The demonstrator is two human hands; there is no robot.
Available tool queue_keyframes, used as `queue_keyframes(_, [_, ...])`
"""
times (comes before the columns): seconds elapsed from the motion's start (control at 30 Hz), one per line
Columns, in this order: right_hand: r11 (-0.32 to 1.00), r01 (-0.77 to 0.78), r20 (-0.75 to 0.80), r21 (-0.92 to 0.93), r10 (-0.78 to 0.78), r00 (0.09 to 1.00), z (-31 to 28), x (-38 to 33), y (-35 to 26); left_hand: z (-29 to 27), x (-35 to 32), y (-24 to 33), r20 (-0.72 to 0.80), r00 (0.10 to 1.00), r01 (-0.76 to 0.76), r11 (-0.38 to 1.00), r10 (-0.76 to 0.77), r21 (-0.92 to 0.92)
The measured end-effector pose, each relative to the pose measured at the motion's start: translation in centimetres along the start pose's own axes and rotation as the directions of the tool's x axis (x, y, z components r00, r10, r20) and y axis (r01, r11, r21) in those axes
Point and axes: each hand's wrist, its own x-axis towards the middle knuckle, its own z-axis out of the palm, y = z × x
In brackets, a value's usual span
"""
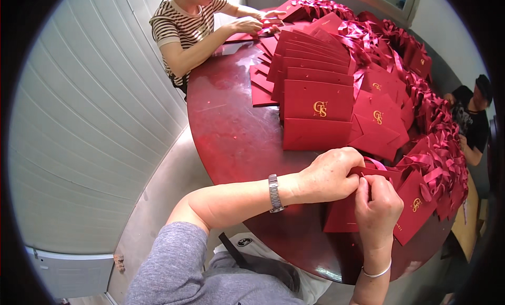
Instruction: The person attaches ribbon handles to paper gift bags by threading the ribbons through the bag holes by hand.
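Near the front edge of the round table, a dark red paper gift bag [339, 219] lies under my hands, its upper edge raised between them. My left hand [336, 173], above a metal watch on the wrist, is closed on the bag's top edge. My right hand [380, 202] pinches close to that edge, thumb and finger together; what sits between the fingertips is too small to tell. A pink ribbon [374, 163] loops behind the fingers at the bag's top. Beside my right hand lies another red bag [416, 206] with a gold emblem.
A fanned stack of red bags [318, 102] stands beyond my hands on the glossy table [226, 115]. Ribboned bags [431, 121] heap along the right side. Across the table, a person in a striped shirt [184, 28] handles a bag; another person in black [470, 118] is at far right.
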Motion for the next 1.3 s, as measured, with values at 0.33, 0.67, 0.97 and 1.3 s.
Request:
queue_keyframes(0.33, [0.975,-0.164,0.089,0.149,0.151,0.984,0.7,0.7,1.2,-1.2,0.4,0.1,-0.016,0.986,0.167,0.984,-0.168,-0.07])
queue_keyframes(0.67, [0.964,-0.188,0.084,0.187,0.174,0.981,0.3,0.3,1.2,-0.9,-0.1,0.6,-0.061,0.992,0.105,0.994,-0.107,-0.039])
queue_keyframes(0.97, [0.945,-0.191,0.073,0.267,0.177,0.981,0.5,0.9,1.4,-1.1,0.2,0.0,-0.072,0.995,0.061,0.997,-0.064,-0.037])
queue_keyframes(1.3, [0.993,-0.116,0.071,-0.033,0.118,0.991,-1.1,0.5,-1.1,0.4,-1.0,0.6,-0.127,0.981,-0.131,0.981,0.15,0.145])
